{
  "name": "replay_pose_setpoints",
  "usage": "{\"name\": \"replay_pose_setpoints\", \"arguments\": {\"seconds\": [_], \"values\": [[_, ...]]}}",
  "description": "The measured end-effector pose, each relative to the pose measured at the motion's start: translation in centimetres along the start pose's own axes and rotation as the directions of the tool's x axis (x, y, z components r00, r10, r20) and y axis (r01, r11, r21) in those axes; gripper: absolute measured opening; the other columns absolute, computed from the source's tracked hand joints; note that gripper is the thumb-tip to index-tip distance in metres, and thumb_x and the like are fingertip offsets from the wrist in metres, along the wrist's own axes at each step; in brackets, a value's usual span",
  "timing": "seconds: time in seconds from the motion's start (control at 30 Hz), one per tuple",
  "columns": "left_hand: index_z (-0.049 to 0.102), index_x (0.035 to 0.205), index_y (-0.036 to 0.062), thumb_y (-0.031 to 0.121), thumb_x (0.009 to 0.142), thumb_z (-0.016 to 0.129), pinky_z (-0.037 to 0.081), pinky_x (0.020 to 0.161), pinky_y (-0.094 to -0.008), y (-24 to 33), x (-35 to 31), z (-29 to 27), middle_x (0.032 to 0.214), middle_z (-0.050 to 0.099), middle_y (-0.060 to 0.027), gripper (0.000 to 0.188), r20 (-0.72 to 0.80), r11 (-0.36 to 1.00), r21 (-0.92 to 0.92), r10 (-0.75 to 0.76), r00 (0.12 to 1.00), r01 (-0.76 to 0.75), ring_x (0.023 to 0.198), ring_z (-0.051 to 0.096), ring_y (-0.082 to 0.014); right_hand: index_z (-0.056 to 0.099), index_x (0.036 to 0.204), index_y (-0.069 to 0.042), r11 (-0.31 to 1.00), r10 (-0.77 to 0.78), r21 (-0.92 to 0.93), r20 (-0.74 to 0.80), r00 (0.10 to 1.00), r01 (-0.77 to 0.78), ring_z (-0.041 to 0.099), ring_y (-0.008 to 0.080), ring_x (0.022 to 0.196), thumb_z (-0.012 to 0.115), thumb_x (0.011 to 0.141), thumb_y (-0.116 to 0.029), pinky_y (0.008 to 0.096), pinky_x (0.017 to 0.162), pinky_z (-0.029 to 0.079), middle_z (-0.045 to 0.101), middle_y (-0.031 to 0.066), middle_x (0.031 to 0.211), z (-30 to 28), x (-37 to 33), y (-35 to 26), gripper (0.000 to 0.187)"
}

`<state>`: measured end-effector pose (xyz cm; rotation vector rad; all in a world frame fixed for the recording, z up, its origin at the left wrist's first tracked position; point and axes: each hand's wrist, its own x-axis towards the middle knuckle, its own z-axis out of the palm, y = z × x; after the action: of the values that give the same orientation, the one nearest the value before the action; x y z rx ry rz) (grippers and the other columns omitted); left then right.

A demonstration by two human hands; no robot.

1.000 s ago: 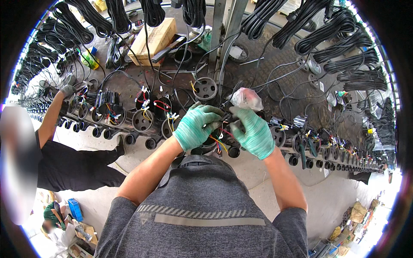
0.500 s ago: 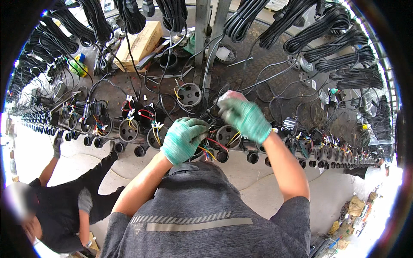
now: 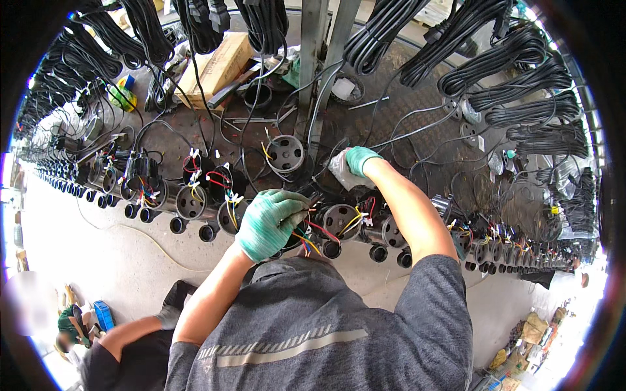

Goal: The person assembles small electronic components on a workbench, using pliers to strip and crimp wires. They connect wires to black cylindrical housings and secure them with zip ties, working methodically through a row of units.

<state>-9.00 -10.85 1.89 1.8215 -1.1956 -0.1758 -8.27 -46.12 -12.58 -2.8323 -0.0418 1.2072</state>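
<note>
Dark worktable [image 3: 355, 120] under bundles of black cable [image 3: 385, 32] hung along its far side; metal post [image 3: 312, 58] upright near the middle, long cardboard box [image 3: 222, 65] to the left of it. Pale floor [image 3: 130, 260] shows on your side of the table. Your left hand [image 3: 270, 223], green-gloved, is closed, thumb and bent fingers pinched on a black cord [image 3: 315, 197] above the table's near edge; the exact grip is partly covered by the glove. Red wire [image 3: 323, 231] and other coloured wires [image 3: 312, 246] run out just below it. Round black part [image 3: 340, 221] with holes sits just right of these. Your right hand [image 3: 360, 160], farther in, touches a clear plastic bag [image 3: 342, 172] on the table; fingers hidden, cannot tell whether they grip. Lower left, a co-worker's grey-gloved hand [image 3: 169, 317], well apart from yours.
</note>
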Motion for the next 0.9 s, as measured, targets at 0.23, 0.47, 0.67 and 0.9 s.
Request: {"name": "replay_pose_setpoints", "arguments": {"seconds": [0.23,0.47,0.67,0.9], "values": [[0.078,0.103,0.0017,-0.001,0.084,0.079,0.059,0.088,-0.0415,-0.1,-0.3,0.1,0.110,0.079,-0.0138,0.019,-0.022,1.000,0.004,-0.024,0.999,0.024,0.099,0.075,-0.0348,0.082,0.112,-0.007,0.981,0.182,0.111,-0.211,0.960,-0.162,0.076,0.0389,0.110,0.071,0.087,-0.017,0.0476,0.094,0.061,0.077,0.0216,0.118,-0.2,-2.9,-0.2,0.029],[0.078,0.104,0.0002,-0.001,0.086,0.077,0.060,0.088,-0.0422,0.2,0.2,0.1,0.109,0.079,-0.0153,0.017,-0.013,1.000,-0.014,-0.002,1.000,0.001,0.098,0.075,-0.0351,0.079,0.119,-0.015,1.000,0.019,-0.012,-0.131,0.991,-0.021,0.076,0.0341,0.108,0.078,0.083,-0.024,0.0444,0.092,0.060,0.079,0.0153,0.119,3.6,0.1,2.1,0.037],[0.078,0.102,-0.0008,0.000,0.087,0.077,0.060,0.088,-0.0423,-0.1,-0.4,0.1,0.108,0.079,-0.0160,0.016,-0.035,1.000,-0.002,-0.027,0.999,0.027,0.097,0.075,-0.0357,0.081,0.116,-0.013,0.952,0.150,0.272,-0.005,0.989,-0.142,0.076,0.0368,0.102,0.079,0.082,-0.014,0.0446,0.086,0.060,0.079,0.0181,0.116,-3.4,-4.7,-4.1,0.033],[0.079,0.102,-0.0015,0.001,0.088,0.077,0.060,0.087,-0.0415,0.3,0.2,0.5,0.107,0.079,-0.0162,0.015,-0.020,0.999,0.023,-0.024,1.000,0.024,0.097,0.076,-0.0356,0.069,0.129,-0.007,0.936,0.229,0.338,-0.364,0.903,-0.101,0.072,0.0455,0.109,0.075,0.094,-0.014,0.0497,0.090,0.059,0.074,0.0257,0.117,3.6,-5.2,2.2,0.036]]}}
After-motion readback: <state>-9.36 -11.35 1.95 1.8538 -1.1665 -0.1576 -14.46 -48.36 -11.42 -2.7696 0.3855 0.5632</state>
